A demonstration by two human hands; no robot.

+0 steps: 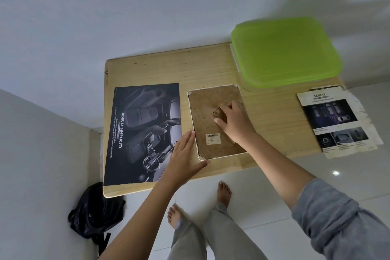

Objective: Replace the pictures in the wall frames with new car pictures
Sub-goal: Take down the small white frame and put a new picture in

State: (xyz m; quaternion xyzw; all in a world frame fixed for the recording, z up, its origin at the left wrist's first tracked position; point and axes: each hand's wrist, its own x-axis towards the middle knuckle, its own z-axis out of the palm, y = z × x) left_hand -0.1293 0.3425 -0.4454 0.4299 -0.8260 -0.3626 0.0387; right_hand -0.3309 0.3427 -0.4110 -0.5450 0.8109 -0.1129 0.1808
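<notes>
Left hand (183, 155), right hand (234, 121) at frame (205, 126)

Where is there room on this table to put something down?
The biggest bare wood is at the back of the table, behind the poster and the frame, left of the green box. Another patch lies between the frame and the leaflet. The gap between poster and frame is crowded by the left hand.

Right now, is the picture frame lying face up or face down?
Face down: the picture frame shows its brown backing board and a barcode label.
</notes>
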